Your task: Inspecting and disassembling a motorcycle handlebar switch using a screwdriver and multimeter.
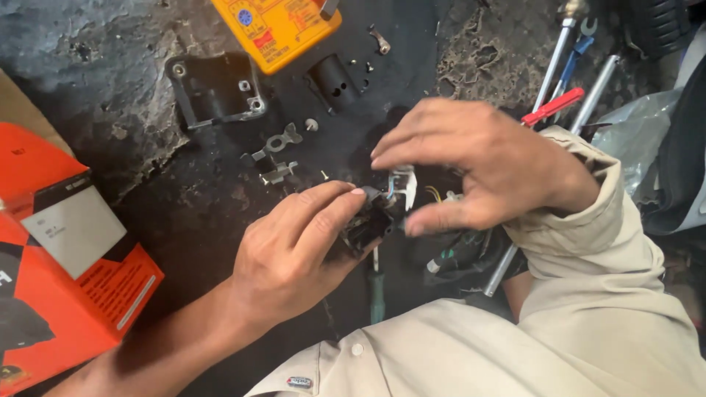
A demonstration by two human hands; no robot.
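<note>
left hand [294,250] pinched a small black plastic switch block [368,224], right hand [478,169] fingered its white wired connector [403,185], orange cardboard box [66,257] sat left, yellow multimeter [276,26] lay above

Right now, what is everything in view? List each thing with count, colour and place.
small wired part: one, black and white, held between both hands
yellow meter: one, top centre
black bracket: one, upper left
metal clips: two, grey, centre
orange box: one, left edge
red-handled tool: one, upper right
metal rods: several, silver, upper right
screwdriver: one, green handle, below the hands
left hand: pinching the part
right hand: fingers on the part
</note>
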